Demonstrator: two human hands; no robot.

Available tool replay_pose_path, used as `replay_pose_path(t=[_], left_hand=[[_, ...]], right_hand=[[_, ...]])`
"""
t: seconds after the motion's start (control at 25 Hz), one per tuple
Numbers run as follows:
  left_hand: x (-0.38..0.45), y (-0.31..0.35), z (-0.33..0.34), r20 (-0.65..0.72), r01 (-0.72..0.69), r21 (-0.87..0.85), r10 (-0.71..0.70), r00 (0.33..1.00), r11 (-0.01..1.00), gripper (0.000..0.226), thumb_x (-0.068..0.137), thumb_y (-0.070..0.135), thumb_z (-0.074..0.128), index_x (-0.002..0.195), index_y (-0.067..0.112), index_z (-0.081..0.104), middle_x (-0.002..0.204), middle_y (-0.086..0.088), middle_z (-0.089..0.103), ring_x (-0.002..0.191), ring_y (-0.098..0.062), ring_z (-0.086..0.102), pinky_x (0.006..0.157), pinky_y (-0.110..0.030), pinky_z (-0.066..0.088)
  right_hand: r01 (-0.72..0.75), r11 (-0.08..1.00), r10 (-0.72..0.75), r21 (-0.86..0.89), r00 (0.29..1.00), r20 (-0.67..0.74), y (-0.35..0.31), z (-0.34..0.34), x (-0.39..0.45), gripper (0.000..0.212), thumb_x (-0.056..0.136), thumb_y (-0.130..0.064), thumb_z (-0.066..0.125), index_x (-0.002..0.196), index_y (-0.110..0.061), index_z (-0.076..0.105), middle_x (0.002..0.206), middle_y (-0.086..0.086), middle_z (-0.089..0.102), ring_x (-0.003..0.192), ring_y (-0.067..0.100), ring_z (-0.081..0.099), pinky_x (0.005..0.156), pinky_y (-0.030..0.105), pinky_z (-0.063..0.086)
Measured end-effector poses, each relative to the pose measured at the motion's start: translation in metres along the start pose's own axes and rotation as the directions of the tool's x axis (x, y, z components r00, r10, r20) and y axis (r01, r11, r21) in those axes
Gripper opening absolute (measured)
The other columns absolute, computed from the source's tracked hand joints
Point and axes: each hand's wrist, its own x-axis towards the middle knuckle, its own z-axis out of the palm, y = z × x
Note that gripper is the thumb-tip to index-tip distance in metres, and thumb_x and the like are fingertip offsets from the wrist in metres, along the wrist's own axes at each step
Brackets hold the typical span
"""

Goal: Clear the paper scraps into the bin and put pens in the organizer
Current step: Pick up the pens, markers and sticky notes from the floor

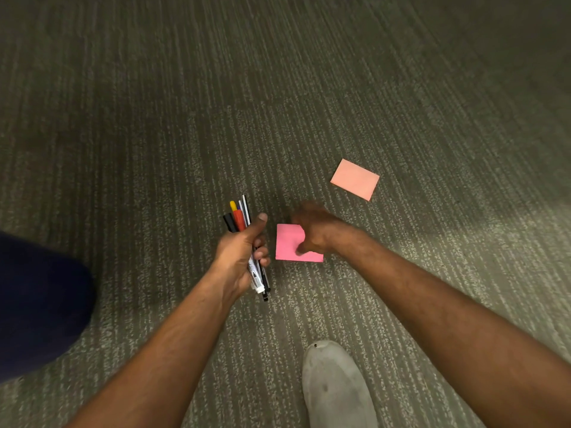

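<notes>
The left hand is closed around a bundle of pens. Just right of it, the right hand touches the pink note on the carpet; its grip is unclear. A paler note lies beyond the pink note, apart.

One paper scrap lies on the carpet, another paper scrap beyond, rightward.

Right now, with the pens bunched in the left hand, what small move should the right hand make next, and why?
Probably close the right hand on the bright pink sticky note and lift it off the carpet. Its fingers already lie over that note's right edge, and the left hand is full with the bundle of pens. The paler pink note lies farther off, untouched, so it can wait.
</notes>
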Motion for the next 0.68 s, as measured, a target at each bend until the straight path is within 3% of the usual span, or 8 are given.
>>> replay_pose_path(t=[0.08, 0.16, 0.24, 0.32, 0.36, 0.44, 0.56, 0.68], left_hand=[[0.005, -0.002, 0.002, 0.012, 0.0, 0.004, 0.0, 1.0, 1.0, 0.027, 0.092, 0.022, 0.072, 0.075, 0.02, 0.05, 0.049, 0.004, 0.036, 0.036, -0.009, 0.031, 0.041, -0.02, 0.029], [0.009, -0.003, 0.005, 0.015, 0.008, 0.006, -0.008, 1.0, 1.0, 0.028, 0.091, 0.023, 0.072, 0.074, 0.021, 0.05, 0.05, 0.004, 0.037, 0.037, -0.009, 0.031, 0.042, -0.021, 0.029], [0.012, -0.003, 0.009, 0.022, 0.027, -0.013, -0.027, 0.999, 1.0, 0.028, 0.092, 0.023, 0.071, 0.073, 0.022, 0.051, 0.051, 0.004, 0.037, 0.036, -0.009, 0.031, 0.041, -0.02, 0.029], [0.016, -0.002, 0.014, 0.038, 0.042, -0.027, -0.041, 0.998, 0.999, 0.026, 0.093, 0.023, 0.07, 0.073, 0.022, 0.052, 0.051, 0.004, 0.036, 0.036, -0.008, 0.031, 0.041, -0.02, 0.029], [0.017, -0.001, 0.017, 0.047, 0.046, -0.023, -0.045, 0.998, 0.999, 0.024, 0.094, 0.023, 0.069, 0.075, 0.023, 0.054, 0.051, 0.005, 0.036, 0.036, -0.008, 0.031, 0.041, -0.02, 0.029], [0.022, -0.001, 0.022, 0.052, 0.051, -0.004, -0.051, 0.997, 0.999, 0.02, 0.094, 0.023, 0.069, 0.08, 0.022, 0.055, 0.051, 0.005, 0.037, 0.037, -0.009, 0.031, 0.043, -0.021, 0.029], [0.031, 0.001, 0.024, 0.037, 0.058, 0.009, -0.058, 0.998, 0.998, 0.021, 0.092, 0.024, 0.072, 0.08, 0.021, 0.055, 0.053, 0.004, 0.038, 0.039, -0.011, 0.032, 0.045, -0.023, 0.03], [0.036, 0.004, 0.027, 0.033, 0.052, 0.03, -0.053, 0.998, 0.998, 0.022, 0.091, 0.024, 0.073, 0.08, 0.02, 0.054, 0.053, 0.003, 0.039, 0.039, -0.011, 0.033, 0.046, -0.024, 0.031]], right_hand=[[-0.007, 0.989, 0.001, 0.148, 0.999, 0.038, 0.015, -0.003, 0.0, 0.063, 0.086, -0.025, 0.078, 0.142, -0.02, 0.05, 0.146, 0.007, 0.047, 0.125, 0.026, 0.051, 0.101, 0.038, 0.047], [-0.05, 0.921, 0.056, 0.386, 0.998, -0.004, 0.039, -0.011, -0.001, 0.046, 0.092, -0.02, 0.069, 0.136, -0.022, 0.054, 0.134, 0.002, 0.057, 0.115, 0.021, 0.055, 0.097, 0.034, 0.049], [-0.062, 0.835, 0.18, 0.546, 0.97, -0.166, 0.069, -0.025, 0.001, 0.04, 0.095, -0.02, 0.066, 0.133, -0.025, 0.056, 0.124, -0.002, 0.06, 0.111, 0.02, 0.059, 0.087, 0.027, 0.05], [-0.073, 0.828, 0.296, 0.556, 0.899, -0.324, 0.097, -0.038, 0.008, 0.039, 0.095, -0.02, 0.066, 0.132, -0.024, 0.057, 0.114, -0.003, 0.061, 0.093, 0.017, 0.062, 0.065, 0.021, 0.045], [-0.088, 0.839, 0.326, 0.537, 0.871, -0.367, 0.108, -0.042, 0.013, 0.042, 0.094, -0.019, 0.066, 0.134, -0.023, 0.055, 0.116, -0.001, 0.062, 0.089, 0.019, 0.063, 0.064, 0.023, 0.045], [-0.15, 0.88, 0.342, 0.452, 0.858, -0.382, 0.125, -0.046, 0.025, 0.048, 0.092, -0.015, 0.066, 0.138, -0.021, 0.053, 0.126, 0.01, 0.063, 0.102, 0.028, 0.064, 0.074, 0.026, 0.046], [-0.214, 0.914, 0.349, 0.344, 0.847, -0.4, 0.137, -0.048, 0.039, 0.049, 0.091, -0.009, 0.061, 0.139, -0.019, 0.055, 0.137, 0.015, 0.052, 0.128, 0.035, 0.05, 0.097, 0.036, 0.046], [-0.266, 0.896, 0.401, 0.354, 0.828, -0.391, 0.136, -0.048, 0.045, 0.052, 0.091, -0.006, 0.057, 0.14, -0.021, 0.054, 0.142, 0.012, 0.039, 0.135, 0.035, 0.035, 0.109, 0.04, 0.037]])
